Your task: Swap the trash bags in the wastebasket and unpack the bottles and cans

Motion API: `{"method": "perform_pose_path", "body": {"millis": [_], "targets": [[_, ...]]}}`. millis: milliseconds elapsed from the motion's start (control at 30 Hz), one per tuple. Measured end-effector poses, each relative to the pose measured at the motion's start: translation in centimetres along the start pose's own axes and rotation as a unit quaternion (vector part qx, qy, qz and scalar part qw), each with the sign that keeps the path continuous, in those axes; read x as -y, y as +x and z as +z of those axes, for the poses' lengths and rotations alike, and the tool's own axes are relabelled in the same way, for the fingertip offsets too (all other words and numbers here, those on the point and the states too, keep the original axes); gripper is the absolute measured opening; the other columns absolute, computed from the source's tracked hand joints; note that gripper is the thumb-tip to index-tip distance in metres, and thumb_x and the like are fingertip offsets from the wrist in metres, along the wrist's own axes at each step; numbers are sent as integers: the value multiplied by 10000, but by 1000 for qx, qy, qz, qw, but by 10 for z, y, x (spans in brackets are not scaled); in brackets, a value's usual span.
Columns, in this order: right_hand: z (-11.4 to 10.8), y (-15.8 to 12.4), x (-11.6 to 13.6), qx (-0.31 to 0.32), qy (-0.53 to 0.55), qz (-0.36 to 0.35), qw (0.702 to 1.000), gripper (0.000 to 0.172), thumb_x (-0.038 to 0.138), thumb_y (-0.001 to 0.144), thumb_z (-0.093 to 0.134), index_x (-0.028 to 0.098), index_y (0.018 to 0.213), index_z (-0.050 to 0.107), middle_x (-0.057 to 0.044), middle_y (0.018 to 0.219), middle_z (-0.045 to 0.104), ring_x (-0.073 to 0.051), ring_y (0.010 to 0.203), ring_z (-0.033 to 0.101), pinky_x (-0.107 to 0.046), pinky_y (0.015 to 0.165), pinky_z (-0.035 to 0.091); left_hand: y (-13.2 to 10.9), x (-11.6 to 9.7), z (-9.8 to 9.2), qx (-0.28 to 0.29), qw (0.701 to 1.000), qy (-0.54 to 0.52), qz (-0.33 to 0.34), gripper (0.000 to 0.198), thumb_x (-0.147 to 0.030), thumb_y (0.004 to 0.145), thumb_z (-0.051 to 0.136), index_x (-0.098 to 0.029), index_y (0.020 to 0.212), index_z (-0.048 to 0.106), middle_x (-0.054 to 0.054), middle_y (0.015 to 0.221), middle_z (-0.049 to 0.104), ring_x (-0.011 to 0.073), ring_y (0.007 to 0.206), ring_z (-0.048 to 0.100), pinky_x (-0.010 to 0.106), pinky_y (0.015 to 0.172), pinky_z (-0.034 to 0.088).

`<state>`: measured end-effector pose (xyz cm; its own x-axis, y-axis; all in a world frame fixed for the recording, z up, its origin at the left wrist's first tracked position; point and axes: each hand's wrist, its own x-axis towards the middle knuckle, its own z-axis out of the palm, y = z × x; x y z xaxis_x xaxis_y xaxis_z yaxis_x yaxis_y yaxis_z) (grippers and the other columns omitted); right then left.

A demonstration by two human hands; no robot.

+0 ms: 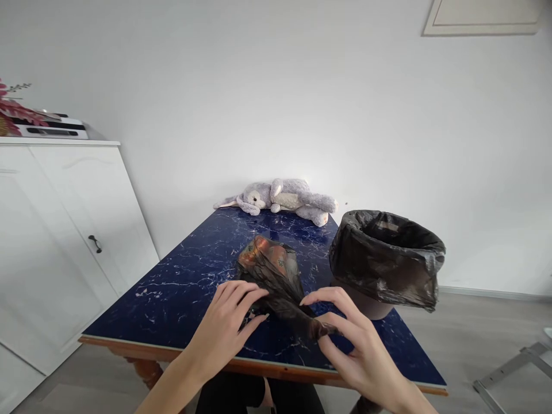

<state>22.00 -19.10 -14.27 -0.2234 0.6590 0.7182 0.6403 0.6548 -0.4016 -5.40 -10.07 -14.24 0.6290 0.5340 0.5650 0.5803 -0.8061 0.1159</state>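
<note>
A thin black plastic bag (282, 287) lies on the blue marbled table (181, 282), with orange, printed items showing through its far part. The near end of the bag is gathered and twisted between my hands. My right hand (349, 339) pinches this gathered end between thumb and fingers. At the left side of the bag, my left hand (235, 313) has its thumb and fingers apart, the fingertips touching or just beside the plastic.
A bin lined with a black bag (388, 259) stands at the table's right side. A grey plush toy (284, 200) lies along the far edge by the wall. White cabinets (64, 230) stand at the left, and a grey metal frame (513, 368) is at the lower right.
</note>
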Motion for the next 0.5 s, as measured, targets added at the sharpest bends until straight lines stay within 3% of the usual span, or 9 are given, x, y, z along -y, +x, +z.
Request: {"method": "perform_pose_path", "body": {"millis": [100, 267, 400, 500], "targets": [[-5, -1, -4, -4, -16, -8, 1000, 237, 90, 945, 517, 298, 942, 629, -101, 1288, 652, -325, 1194, 642, -467, 851, 620, 7, -7, -4, 35, 997, 1, 64, 195, -267, 1073, 577, -276, 1126, 764, 35, 1071, 787, 255, 1081, 701, 453, 1000, 551], [-17, -11, -10, 30, -80, -38, 996, 298, 42, 862, 524, 315, 909, 633, -87, 1342, 627, -360, 1182, 626, -478, 749, 601, -12, -31, -14, 103, 986, -14, 131, 173, -200, 1040, 616, -289, 1079, 758, 20, 1016, 789, 252, 1043, 721, 472, 1029, 560], [-25, -14, -4, 46, -114, -57, 991, 307, 27, 868, 514, 309, 904, 629, -99, 1331, 631, -352, 1117, 634, -449, 667, 575, -29, -42, -10, 146, 978, -36, 145, 106, -233, 1038, 628, -257, 1052, 730, 37, 1021, 785, 256, 1050, 727, 469, 1127, 534], [-27, -10, 4, 40, -121, -74, 989, 270, 57, 917, 517, 306, 929, 621, -113, 1309, 636, -337, 1115, 630, -438, 682, 578, -27, -43, -5, 182, 972, -105, 107, 213, -195, 1062, 548, -254, 1221, 678, 38, 1181, 776, 232, 1136, 723, 396, 1164, 517]]}}
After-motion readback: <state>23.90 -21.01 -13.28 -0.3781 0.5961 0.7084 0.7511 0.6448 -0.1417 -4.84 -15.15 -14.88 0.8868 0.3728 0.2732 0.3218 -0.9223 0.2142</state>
